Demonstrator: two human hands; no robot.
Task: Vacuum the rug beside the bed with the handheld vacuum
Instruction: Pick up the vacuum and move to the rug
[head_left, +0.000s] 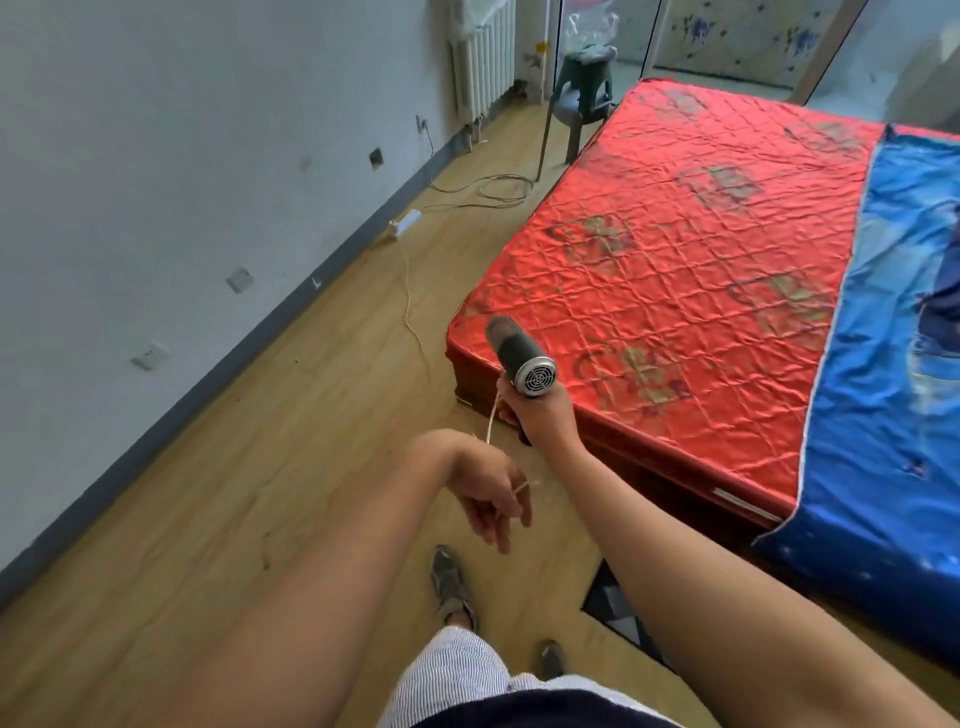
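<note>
My right hand (540, 410) grips the handle of a grey handheld vacuum (519, 356) and holds it up in the air over the near corner of the bed (691, 249). The vacuum's round vented end faces me and its dark nozzle points away. A thin white cord (492, 421) hangs from it down to my left hand (493, 499), which pinches the cord loosely with fingers pointing down. A dark patterned rug (610, 605) lies on the floor beside the bed, mostly hidden behind my right forearm.
The bed carries a red quilted cover and a blue sheet (893, 364) on the right. A white power strip (404, 224) and loose cables lie on the wood floor by the wall. A grey stool (582, 104) stands past the bed. My feet (452, 587) are below.
</note>
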